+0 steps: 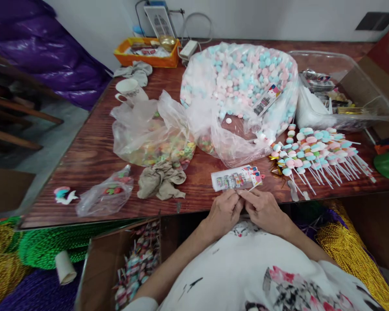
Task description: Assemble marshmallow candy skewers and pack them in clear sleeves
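At the table's front edge my left hand (225,210) and my right hand (262,209) meet, fingertips pinched together. Whatever they hold is too small and hidden to make out. A thin white stick (255,186) shows just beyond my right fingers; I cannot tell whether it is gripped. Right behind my fingertips lie flat printed clear packets (235,178). To the right rests a pile of skewered pastel candies (314,151) on white sticks. A large clear bag of pink, blue and white candies (246,73) sits behind the packets, with another printed packet (267,100) on it.
Left of my hands are a crumpled cloth (161,180), a bag of colourful candies (162,138), a small bag (108,194) and a mug (131,90). A clear bin (346,77) stands back right. Below the table is a box of skewers (100,268).
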The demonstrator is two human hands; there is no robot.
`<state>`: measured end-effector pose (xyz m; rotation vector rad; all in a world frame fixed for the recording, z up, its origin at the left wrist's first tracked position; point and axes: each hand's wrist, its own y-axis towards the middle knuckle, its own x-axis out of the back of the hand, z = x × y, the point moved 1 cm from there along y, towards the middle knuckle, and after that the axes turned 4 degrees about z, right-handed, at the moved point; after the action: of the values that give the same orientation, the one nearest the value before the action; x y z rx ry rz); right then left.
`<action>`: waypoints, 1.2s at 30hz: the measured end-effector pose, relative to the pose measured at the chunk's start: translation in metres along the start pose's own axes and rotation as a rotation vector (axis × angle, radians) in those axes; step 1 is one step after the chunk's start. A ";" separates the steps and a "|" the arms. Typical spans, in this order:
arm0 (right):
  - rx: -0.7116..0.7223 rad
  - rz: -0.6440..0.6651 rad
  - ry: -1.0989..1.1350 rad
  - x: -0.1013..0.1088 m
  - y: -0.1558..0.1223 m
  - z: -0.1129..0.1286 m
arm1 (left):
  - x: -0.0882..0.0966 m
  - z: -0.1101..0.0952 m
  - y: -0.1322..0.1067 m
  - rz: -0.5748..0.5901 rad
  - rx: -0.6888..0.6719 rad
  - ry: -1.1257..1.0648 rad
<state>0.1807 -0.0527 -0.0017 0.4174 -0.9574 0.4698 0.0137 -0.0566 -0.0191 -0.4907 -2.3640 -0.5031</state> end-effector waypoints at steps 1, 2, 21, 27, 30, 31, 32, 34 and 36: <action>0.003 0.002 -0.006 0.000 0.000 0.001 | 0.000 0.000 0.000 -0.006 -0.002 -0.003; 0.007 -0.001 -0.003 0.000 0.000 0.001 | 0.001 -0.001 0.000 -0.009 0.002 -0.011; -0.305 -0.138 0.971 -0.022 0.009 -0.013 | 0.014 -0.004 0.013 -0.019 0.162 -0.399; 0.020 0.127 0.771 -0.003 0.013 -0.022 | 0.020 0.003 0.010 0.240 0.381 -0.694; 0.296 0.056 0.417 0.005 0.010 -0.022 | 0.022 0.004 0.007 0.453 0.660 -0.989; 0.391 0.002 0.304 0.007 0.008 -0.021 | 0.023 0.003 0.007 0.524 0.728 -1.074; 0.480 -0.048 0.215 0.009 0.006 -0.019 | 0.023 0.002 0.006 0.589 0.773 -1.148; 0.624 -0.125 0.139 0.013 0.002 -0.018 | 0.021 -0.001 0.006 0.698 0.820 -1.265; 0.715 -0.147 0.168 0.016 0.001 -0.018 | 0.019 -0.002 0.006 0.793 0.828 -1.340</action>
<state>0.2003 -0.0389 0.0030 1.0676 -0.5665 0.6973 0.0040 -0.0485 -0.0033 -1.5228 -2.7669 1.5391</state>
